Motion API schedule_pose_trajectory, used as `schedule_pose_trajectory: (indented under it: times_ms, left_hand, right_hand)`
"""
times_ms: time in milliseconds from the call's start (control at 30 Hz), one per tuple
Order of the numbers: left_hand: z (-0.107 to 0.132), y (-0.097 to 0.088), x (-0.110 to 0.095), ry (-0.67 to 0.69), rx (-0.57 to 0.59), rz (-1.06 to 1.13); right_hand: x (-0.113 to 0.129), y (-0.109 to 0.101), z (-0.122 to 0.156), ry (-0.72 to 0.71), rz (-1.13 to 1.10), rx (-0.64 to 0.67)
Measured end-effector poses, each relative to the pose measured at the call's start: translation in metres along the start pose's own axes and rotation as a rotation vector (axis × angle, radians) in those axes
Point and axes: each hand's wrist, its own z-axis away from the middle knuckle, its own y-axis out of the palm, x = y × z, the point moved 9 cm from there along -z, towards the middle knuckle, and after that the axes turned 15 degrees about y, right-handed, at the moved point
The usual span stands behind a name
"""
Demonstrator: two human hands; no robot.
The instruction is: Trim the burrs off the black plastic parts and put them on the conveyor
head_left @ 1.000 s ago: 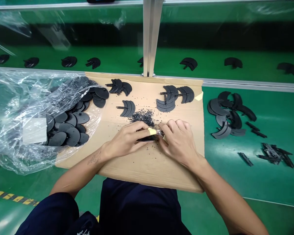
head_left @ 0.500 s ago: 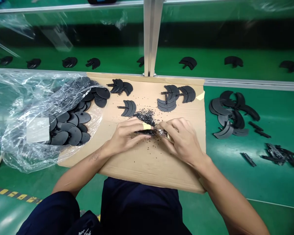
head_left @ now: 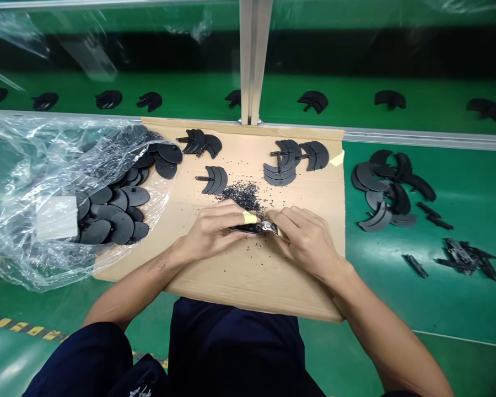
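Observation:
My left hand (head_left: 213,229), with yellow tape around one finger, pinches a black plastic part (head_left: 248,227) over the cardboard. In my right hand (head_left: 310,237) is a pair of nippers (head_left: 267,226), its metal head against the right end of that part. My fingers hide most of the part and the handles. Just beyond my hands lies a heap of tiny black clippings (head_left: 242,194), with more bits scattered around it. Fan-shaped black pieces (head_left: 215,180) with stems rest behind my left hand, and another group (head_left: 287,162) lies behind my right.
A clear plastic bag (head_left: 20,259) at the left holds many black oval discs (head_left: 122,226). Curved black pieces (head_left: 380,187) and narrow black strips (head_left: 467,256) lie on the green surface at right. A metal post (head_left: 254,66) rises behind the cardboard (head_left: 248,286).
The nippers' head, blurred before, is now sharp and seen more clearly at the part's end. Both hands stay nearly in place; the whole view has shifted slightly.

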Motion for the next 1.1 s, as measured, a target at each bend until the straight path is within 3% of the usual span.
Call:
schedule_pose_trajectory:
  times_ms: [200,367,500,667,933,1033,1100]
  left_hand:
    - [0.003,0.003,-0.001,-0.012,-0.007,0.003]
    - [0.003,0.004,-0.008,-0.035,0.051,-0.036]
    - [0.002,0.000,-0.011,-0.030,0.071,-0.102]
    - [0.001,0.005,-0.014,0.033,0.123,-0.163]
    - [0.022,-0.010,0.008,-0.230,-0.101,-0.064]
    - [0.018,-0.001,0.003,-0.152,-0.055,-0.043]
    - [0.014,0.005,-0.004,-0.046,0.033,-0.173]
  right_hand:
    - [-0.001,0.006,0.004,0.045,0.088,0.017]
    - [-0.002,0.018,0.010,0.105,0.028,0.164]
    - [-0.012,0.021,0.008,0.205,0.138,0.212]
    - [-0.007,0.021,0.009,0.173,0.092,0.252]
    - [-0.016,0.006,0.009,0.242,-0.468,0.100]
    - [-0.009,0.008,0.012,0.149,-0.384,0.078]
    - [-0.002,0.006,0.014,0.059,-0.202,0.017]
